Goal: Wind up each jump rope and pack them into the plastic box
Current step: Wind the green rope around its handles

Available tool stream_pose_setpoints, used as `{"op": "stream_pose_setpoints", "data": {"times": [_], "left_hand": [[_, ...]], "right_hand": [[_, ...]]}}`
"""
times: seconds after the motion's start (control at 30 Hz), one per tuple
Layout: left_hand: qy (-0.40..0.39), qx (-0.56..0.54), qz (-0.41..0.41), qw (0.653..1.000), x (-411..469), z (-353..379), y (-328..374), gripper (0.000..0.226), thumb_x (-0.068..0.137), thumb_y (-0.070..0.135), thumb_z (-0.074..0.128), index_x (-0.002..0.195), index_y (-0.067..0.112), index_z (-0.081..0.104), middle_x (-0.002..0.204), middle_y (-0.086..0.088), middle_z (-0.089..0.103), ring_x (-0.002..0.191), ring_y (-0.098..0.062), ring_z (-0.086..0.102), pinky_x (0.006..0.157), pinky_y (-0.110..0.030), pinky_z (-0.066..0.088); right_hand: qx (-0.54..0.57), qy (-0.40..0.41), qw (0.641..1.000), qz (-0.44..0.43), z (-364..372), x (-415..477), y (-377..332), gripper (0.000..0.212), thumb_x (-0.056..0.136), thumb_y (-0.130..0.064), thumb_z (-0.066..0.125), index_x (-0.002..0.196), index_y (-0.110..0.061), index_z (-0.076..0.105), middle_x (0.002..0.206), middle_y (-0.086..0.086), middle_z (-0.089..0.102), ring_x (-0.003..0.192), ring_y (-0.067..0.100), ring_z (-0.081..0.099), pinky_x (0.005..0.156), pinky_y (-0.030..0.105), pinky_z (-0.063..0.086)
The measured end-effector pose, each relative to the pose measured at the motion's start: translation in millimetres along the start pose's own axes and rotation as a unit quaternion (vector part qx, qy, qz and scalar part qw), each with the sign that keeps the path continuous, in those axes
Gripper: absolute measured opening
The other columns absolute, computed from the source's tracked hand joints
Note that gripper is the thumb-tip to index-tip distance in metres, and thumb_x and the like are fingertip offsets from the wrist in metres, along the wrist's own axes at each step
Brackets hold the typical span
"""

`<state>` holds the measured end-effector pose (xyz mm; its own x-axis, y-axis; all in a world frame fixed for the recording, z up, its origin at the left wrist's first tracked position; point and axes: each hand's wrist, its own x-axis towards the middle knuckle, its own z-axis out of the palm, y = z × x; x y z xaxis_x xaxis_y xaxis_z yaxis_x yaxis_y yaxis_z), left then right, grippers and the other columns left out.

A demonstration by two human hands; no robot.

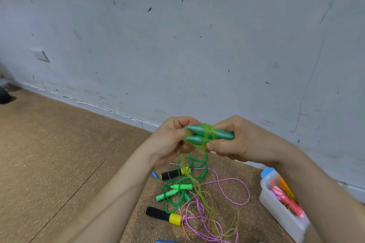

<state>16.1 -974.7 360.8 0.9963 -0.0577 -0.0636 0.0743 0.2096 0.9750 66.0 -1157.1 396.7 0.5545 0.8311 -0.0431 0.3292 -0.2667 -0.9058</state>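
Two dark green jump rope handles (209,134) lie side by side in the air, with a translucent yellow-green cord (194,181) looped around them and trailing down to the floor. My right hand (233,140) grips the handles at their right end. My left hand (171,140) pinches the cord at the handles' pointed left tips. The clear plastic box (280,209) stands on the floor at the lower right, holding wound pink and orange ropes (286,197).
On the cork floor below my hands lies a tangle: a green rope with light green handles (177,189), a pink braided rope (233,189), two black-and-yellow handles (164,215), and blue handle tips (154,174). A scuffed white wall rises behind.
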Motion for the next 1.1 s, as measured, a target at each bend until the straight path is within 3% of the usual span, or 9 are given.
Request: {"op": "stream_pose_setpoints", "data": {"times": [0.33, 0.5, 0.63, 0.73, 0.77, 0.83, 0.93, 1.0, 1.1], "left_hand": [[0.086, 0.061, 0.041, 0.994, 9.0, 24.4, -23.0, 0.028, 0.101, 0.023, 0.040, 0.081, 0.010, 0.055, 0.048, -0.002, 0.045, 0.037, -0.011, 0.032, 0.040, -0.016, 0.026], [0.115, 0.027, 0.006, 0.993, 16.0, 17.7, -24.8, 0.035, 0.101, 0.023, 0.040, 0.070, 0.015, 0.054, 0.062, 0.001, 0.046, 0.054, -0.009, 0.042, 0.053, -0.019, 0.040], [0.091, -0.090, 0.001, 0.992, 17.5, 22.0, -11.8, 0.028, 0.099, 0.025, 0.044, 0.078, 0.010, 0.056, 0.059, 0.002, 0.041, 0.042, -0.005, 0.027, 0.038, -0.015, 0.021], [0.150, 0.100, 0.069, 0.981, 11.9, 24.0, -7.7, 0.015, 0.096, 0.024, 0.054, 0.093, 0.016, 0.066, 0.056, 0.004, 0.043, 0.041, -0.007, 0.031, 0.041, -0.020, 0.026], [0.169, 0.248, 0.100, 0.949, 8.7, 22.1, -7.3, 0.012, 0.095, 0.027, 0.056, 0.100, 0.022, 0.066, 0.056, 0.006, 0.048, 0.045, -0.010, 0.040, 0.045, -0.025, 0.033], [0.170, 0.572, 0.165, 0.785, 1.3, 20.9, -8.3, 0.021, 0.091, 0.033, 0.060, 0.112, 0.029, 0.062, 0.066, 0.003, 0.062, 0.058, -0.018, 0.057, 0.051, -0.032, 0.042], [0.128, 0.796, 0.217, 0.551, -11.2, 28.7, 0.8, 0.028, 0.060, 0.033, 0.086, 0.075, 0.024, 0.064, 0.050, 0.002, 0.054, 0.041, -0.021, 0.054, 0.036, -0.022, 0.010], [0.104, 0.821, 0.241, 0.508, -15.5, 27.0, 5.2, 0.034, 0.045, 0.026, 0.089, 0.059, 0.024, 0.059, 0.046, 0.005, 0.048, 0.041, -0.017, 0.050, 0.042, -0.020, 0.006], [0.054, 0.783, 0.315, 0.534, -23.5, 11.9, 10.9, 0.019, 0.059, 0.025, 0.084, 0.065, 0.025, 0.066, 0.056, 0.006, 0.051, 0.054, -0.018, 0.049, 0.039, -0.022, 0.024]], "right_hand": [[0.161, 0.227, 0.957, 0.085, -4.5, 13.2, 4.0, 0.013, 0.087, -0.018, 0.061, 0.085, -0.012, 0.050, 0.052, 0.008, 0.041, 0.038, 0.012, 0.021, 0.041, 0.017, 0.014], [0.273, 0.192, 0.939, 0.084, 3.0, 15.6, -0.8, 0.022, 0.091, -0.018, 0.056, 0.079, -0.020, 0.038, 0.052, 0.008, 0.044, 0.039, 0.009, 0.019, 0.040, 0.012, 0.011], [0.411, 0.198, 0.888, 0.060, 0.6, 19.9, -5.8, 0.029, 0.093, -0.019, 0.053, 0.071, -0.022, 0.035, 0.053, 0.007, 0.043, 0.040, 0.007, 0.018, 0.037, 0.010, 0.009], [0.438, 0.261, 0.858, 0.061, -5.4, 27.8, -2.0, 0.025, 0.093, -0.018, 0.054, 0.078, -0.021, 0.035, 0.054, 0.008, 0.045, 0.039, 0.009, 0.020, 0.034, 0.012, 0.011], [0.436, 0.284, 0.851, 0.065, -8.0, 30.2, 0.2, 0.023, 0.093, -0.018, 0.055, 0.082, -0.020, 0.035, 0.054, 0.008, 0.046, 0.039, 0.010, 0.022, 0.034, 0.014, 0.013], [0.369, 0.330, 0.865, 0.079, -10.9, 34.2, 6.3, 0.024, 0.092, -0.020, 0.058, 0.085, -0.019, 0.035, 0.056, 0.010, 0.048, 0.039, 0.012, 0.024, 0.035, 0.017, 0.015], [0.131, 0.346, 0.925, 0.093, -4.8, 38.6, 16.5, 0.027, 0.086, -0.024, 0.064, 0.085, -0.017, 0.037, 0.055, 0.009, 0.055, 0.038, 0.014, 0.031, 0.037, 0.021, 0.022], [0.036, 0.300, 0.948, 0.094, 1.8, 38.0, 18.5, 0.028, 0.083, -0.025, 0.066, 0.086, -0.013, 0.041, 0.056, 0.007, 0.060, 0.035, 0.008, 0.037, 0.037, 0.018, 0.026], [-0.034, 0.187, 0.974, 0.127, 6.8, 31.5, 14.6, 0.026, 0.082, -0.021, 0.068, 0.084, -0.010, 0.045, 0.062, 0.009, 0.063, 0.035, 0.006, 0.038, 0.037, 0.017, 0.026]]}}
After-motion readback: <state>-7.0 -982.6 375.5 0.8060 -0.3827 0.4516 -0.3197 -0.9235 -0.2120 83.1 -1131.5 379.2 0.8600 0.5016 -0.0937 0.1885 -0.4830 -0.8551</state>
